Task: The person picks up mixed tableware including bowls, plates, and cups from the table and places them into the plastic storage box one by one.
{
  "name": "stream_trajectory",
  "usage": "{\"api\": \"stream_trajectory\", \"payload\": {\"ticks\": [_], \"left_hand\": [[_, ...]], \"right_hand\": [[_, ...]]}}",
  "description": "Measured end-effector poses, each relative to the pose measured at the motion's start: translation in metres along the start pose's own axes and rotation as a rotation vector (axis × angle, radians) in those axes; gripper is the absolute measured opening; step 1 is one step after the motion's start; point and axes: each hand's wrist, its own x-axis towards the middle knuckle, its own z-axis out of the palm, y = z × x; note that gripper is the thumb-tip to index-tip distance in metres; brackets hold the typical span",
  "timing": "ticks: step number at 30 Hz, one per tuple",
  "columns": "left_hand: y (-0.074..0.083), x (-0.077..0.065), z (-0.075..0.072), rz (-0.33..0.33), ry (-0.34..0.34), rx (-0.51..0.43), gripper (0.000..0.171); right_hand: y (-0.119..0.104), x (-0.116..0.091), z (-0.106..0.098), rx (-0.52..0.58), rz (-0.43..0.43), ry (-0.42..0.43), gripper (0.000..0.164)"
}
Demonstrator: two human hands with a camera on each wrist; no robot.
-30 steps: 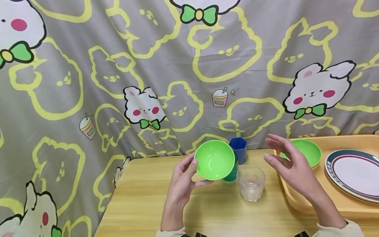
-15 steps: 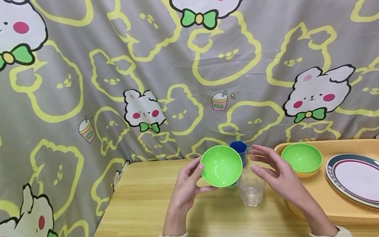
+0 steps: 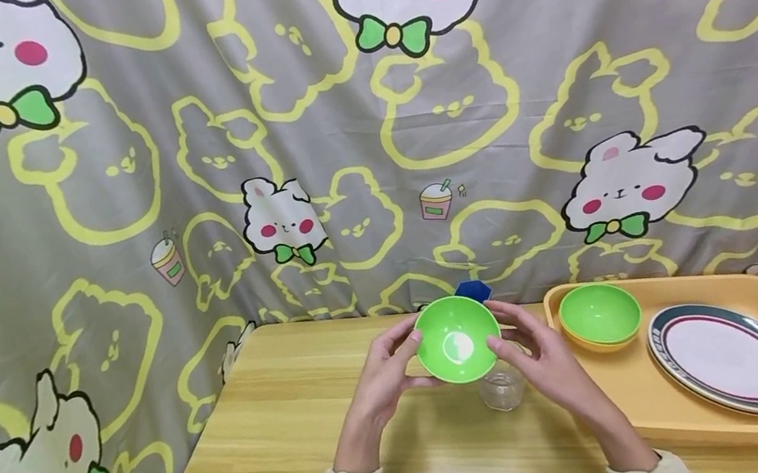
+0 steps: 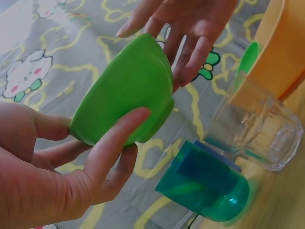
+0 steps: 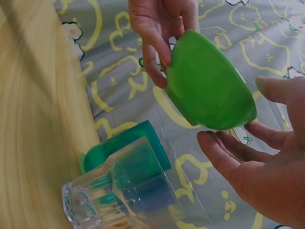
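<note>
A small green bowl (image 3: 457, 341) hangs in the air above the table, its hollow side tilted toward me. My left hand (image 3: 381, 376) grips it at the left, thumb on the rim and fingers curled beneath. On the other side, my right hand (image 3: 540, 356) surrounds the bowl's right edge with its thumb and fingers spread. In the right wrist view that thumb stands off the rim and the fingertips are close to the underside; contact is unclear. Below stands a clear glass tumbler (image 3: 502, 391), beside a teal cup (image 4: 205, 181). A blue cup (image 3: 472, 291) shows behind the bowl.
At the right lies an orange tray (image 3: 629, 404). It carries a green bowl (image 3: 601, 311) stacked on a yellow one (image 3: 600, 345), and white plates (image 3: 731, 356) with a dark green rim. A patterned curtain (image 3: 332, 143) hangs along the back and left of the wooden table (image 3: 254, 436).
My left hand has carried the green bowl slightly right and lower. My right hand has moved left, from near the tray to the bowl's right edge.
</note>
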Motion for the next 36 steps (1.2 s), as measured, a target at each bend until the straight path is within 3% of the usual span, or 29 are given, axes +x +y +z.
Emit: {"api": "stream_trajectory", "payload": {"ticks": [4, 11, 18, 27, 36], "left_hand": [[-0.004, 0.001, 0.003, 0.001, -0.007, 0.001, 0.044], [-0.006, 0.003, 0.008, -0.004, 0.001, -0.005, 0.043], [-0.005, 0.004, 0.01, 0.003, 0.008, 0.013, 0.042], [-0.005, 0.0, 0.005, 0.001, 0.001, 0.014, 0.042], [-0.005, 0.002, 0.011, 0.021, -0.029, -0.003, 0.042]], "right_hand": [[0.0, 0.0, -0.001, 0.007, 0.014, 0.0, 0.046], [-0.001, 0.0, -0.006, 0.123, 0.081, -0.022, 0.044], [-0.003, 0.001, -0.003, 0.162, 0.138, 0.016, 0.041], [-0.005, -0.001, 0.004, 0.153, 0.199, 0.049, 0.041], [-0.011, 0.001, -0.005, 0.115, 0.208, 0.039, 0.041]]}}
